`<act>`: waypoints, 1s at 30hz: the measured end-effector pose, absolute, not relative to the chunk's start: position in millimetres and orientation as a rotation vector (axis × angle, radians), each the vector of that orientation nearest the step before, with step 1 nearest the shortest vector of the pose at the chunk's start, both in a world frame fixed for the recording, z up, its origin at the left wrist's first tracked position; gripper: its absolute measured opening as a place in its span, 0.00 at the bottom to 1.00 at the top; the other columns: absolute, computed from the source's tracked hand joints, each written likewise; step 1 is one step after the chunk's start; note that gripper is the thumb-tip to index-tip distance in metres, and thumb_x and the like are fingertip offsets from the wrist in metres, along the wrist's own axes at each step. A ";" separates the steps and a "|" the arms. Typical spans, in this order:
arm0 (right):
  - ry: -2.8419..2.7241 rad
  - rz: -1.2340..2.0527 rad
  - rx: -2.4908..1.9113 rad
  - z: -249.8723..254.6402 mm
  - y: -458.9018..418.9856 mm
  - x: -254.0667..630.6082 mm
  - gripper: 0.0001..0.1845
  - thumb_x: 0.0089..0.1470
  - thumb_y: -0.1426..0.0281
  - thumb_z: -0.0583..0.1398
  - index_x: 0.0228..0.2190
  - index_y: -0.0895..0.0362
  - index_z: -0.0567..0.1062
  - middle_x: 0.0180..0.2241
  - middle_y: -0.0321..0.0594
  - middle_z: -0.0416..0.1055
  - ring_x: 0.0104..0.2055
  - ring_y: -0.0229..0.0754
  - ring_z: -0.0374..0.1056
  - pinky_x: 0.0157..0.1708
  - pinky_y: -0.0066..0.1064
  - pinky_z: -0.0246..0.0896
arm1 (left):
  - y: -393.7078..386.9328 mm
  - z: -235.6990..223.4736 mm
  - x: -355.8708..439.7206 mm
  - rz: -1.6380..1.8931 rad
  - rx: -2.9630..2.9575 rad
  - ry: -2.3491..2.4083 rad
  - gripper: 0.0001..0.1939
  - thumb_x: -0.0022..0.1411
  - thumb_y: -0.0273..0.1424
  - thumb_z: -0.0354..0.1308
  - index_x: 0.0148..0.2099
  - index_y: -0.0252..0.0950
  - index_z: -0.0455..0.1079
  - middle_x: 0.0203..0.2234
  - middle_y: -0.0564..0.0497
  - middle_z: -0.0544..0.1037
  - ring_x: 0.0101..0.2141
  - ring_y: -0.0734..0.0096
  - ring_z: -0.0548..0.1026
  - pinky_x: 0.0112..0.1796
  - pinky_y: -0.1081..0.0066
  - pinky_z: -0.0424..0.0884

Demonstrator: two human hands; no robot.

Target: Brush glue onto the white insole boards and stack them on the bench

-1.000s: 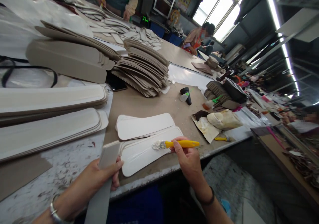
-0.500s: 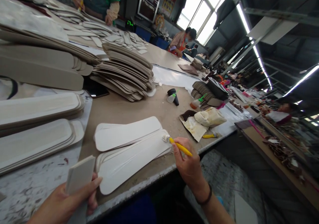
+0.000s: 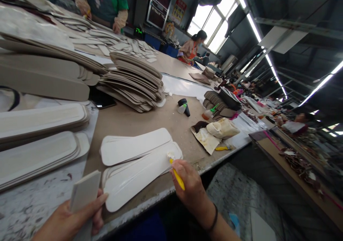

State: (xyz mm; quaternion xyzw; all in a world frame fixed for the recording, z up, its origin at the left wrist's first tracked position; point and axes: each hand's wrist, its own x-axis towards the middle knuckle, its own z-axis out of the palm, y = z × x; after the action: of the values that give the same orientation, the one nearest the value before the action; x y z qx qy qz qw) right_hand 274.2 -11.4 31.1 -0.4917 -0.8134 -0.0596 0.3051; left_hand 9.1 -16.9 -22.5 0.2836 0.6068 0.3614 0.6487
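Observation:
My right hand [image 3: 189, 180] grips a yellow-handled brush [image 3: 178, 178], its whitish bristles resting near the right end of a long white panel with rounded ends [image 3: 139, 178]. That panel lies on top of a fanned stack, and a wet-looking streak runs along it. My left hand [image 3: 77, 212] is closed on a few narrow white strips [image 3: 85, 191] held upright, while its thumb tip touches the panel's left end. Just behind lies a second stack of white panels [image 3: 136, 146].
A tall pile of grey-brown panels [image 3: 131, 82] stands behind, with more white panels [image 3: 37, 155] at left. To the right are a glue-smeared wrapped bundle [image 3: 222, 128], another yellow brush [image 3: 223, 148] and small bottles [image 3: 182, 108]. Co-workers stand across the table.
My right hand has moved the brush left and toward me along the panel, and the handle now points more downward. My left hand holds the strips in nearly the same place.

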 end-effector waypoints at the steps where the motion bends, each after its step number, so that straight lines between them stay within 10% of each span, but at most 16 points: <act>1: -2.159 -0.099 -1.279 29.9 -16.2 264.6 0.12 0.59 0.77 0.54 0.44 0.55 0.70 0.36 0.48 0.74 0.39 0.48 0.73 0.38 0.38 0.73 | -17.2 -21.9 9.0 0.819 0.630 1.375 0.32 0.27 0.60 0.68 0.26 0.41 0.67 0.08 0.59 0.68 0.13 0.69 0.65 0.19 0.70 0.64; 10: -1.656 0.653 -1.133 23.0 -45.6 194.1 0.11 0.58 0.76 0.55 0.41 0.53 0.71 0.35 0.41 0.71 0.37 0.43 0.71 0.38 0.35 0.71 | -18.5 -10.5 -0.3 0.726 0.736 1.307 0.21 0.46 0.51 0.65 0.24 0.36 0.71 0.14 0.54 0.72 0.20 0.71 0.68 0.24 0.74 0.66; 19: -1.604 0.144 -1.429 21.0 -11.3 274.2 0.05 0.59 0.71 0.57 0.35 0.57 0.74 0.33 0.42 0.72 0.37 0.45 0.71 0.40 0.39 0.69 | -19.7 -5.3 1.1 0.738 0.691 1.311 0.22 0.48 0.51 0.65 0.29 0.36 0.71 0.16 0.55 0.72 0.20 0.71 0.67 0.25 0.73 0.66; 26: -1.485 0.809 -1.265 24.4 -34.6 207.7 0.06 0.61 0.69 0.56 0.38 0.56 0.72 0.32 0.39 0.72 0.30 0.38 0.72 0.31 0.30 0.70 | -18.2 0.7 3.4 0.715 0.765 1.337 0.22 0.47 0.51 0.64 0.21 0.36 0.69 0.16 0.55 0.71 0.21 0.72 0.67 0.25 0.74 0.65; 30: -1.608 0.543 -1.314 12.7 -16.2 229.1 0.07 0.60 0.69 0.56 0.36 0.57 0.74 0.33 0.42 0.72 0.37 0.42 0.72 0.39 0.34 0.70 | -21.4 -8.3 3.9 0.767 0.611 1.393 0.22 0.42 0.50 0.69 0.29 0.38 0.70 0.14 0.58 0.73 0.19 0.72 0.67 0.24 0.74 0.64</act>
State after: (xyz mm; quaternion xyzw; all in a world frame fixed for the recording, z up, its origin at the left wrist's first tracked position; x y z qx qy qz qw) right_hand 229.1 -16.2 12.7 -0.5381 -0.6583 0.2224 0.4771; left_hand 3.9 -21.4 -8.3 0.2699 0.6152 0.3387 0.6588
